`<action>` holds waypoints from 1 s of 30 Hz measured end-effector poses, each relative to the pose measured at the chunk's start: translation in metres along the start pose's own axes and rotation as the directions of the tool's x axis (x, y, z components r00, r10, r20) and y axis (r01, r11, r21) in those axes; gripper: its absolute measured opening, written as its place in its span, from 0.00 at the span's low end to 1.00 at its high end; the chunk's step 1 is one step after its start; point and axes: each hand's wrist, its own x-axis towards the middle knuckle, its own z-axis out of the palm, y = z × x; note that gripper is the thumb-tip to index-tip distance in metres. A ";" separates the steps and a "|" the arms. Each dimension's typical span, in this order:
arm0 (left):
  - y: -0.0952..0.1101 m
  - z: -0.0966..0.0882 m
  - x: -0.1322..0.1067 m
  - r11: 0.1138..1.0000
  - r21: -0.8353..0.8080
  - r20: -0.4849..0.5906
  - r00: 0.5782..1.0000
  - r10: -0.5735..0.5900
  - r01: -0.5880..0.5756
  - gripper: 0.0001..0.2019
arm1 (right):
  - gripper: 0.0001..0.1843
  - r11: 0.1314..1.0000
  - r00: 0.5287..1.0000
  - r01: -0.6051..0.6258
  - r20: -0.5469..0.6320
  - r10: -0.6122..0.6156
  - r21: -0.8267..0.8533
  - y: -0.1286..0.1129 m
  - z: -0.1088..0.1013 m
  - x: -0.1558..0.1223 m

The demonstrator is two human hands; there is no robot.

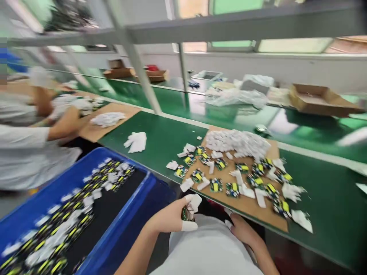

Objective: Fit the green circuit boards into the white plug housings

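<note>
My left hand point(169, 215), with white coverings on its fingertips, is closed on a small circuit board point(187, 214) with a white piece attached, held in front of my body near the table edge. My right hand point(242, 228) is low by the table's front edge. White tips cover its fingers, which are a little apart with nothing visible between them. Beyond both hands, circuit boards point(215, 185) with yellow parts and white pieces lie on a brown cardboard sheet point(269, 217). A heap of white pieces point(235, 141) sits at its back.
A blue bin point(114, 225) at my left holds rows of similar boards point(71, 225). A white glove point(136, 142) lies on the green table point(166, 131). Co-workers point(23, 141) sit further left. Metal posts point(140, 72) and a cardboard box point(321, 99) are behind.
</note>
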 end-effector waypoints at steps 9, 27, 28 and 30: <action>0.088 0.087 0.036 0.691 -0.524 -0.411 0.859 0.306 -0.497 0.34 | 0.27 0.861 0.932 0.072 -0.340 0.121 0.503 -0.077 -0.055 -0.067; 0.070 0.032 0.055 0.777 0.507 -0.218 0.817 0.534 -0.373 0.28 | 0.35 0.980 0.745 -0.117 -0.667 -0.021 -0.162 -0.025 -0.036 -0.080; 0.068 0.035 0.064 0.705 0.598 -0.197 0.783 0.590 -0.380 0.26 | 0.37 0.975 0.756 -0.107 -0.653 -0.046 -0.193 -0.022 -0.033 -0.078; 0.066 0.042 0.082 0.568 0.724 -0.133 0.728 0.673 -0.393 0.24 | 0.39 0.965 0.770 -0.106 -0.634 -0.072 -0.240 -0.015 -0.031 -0.075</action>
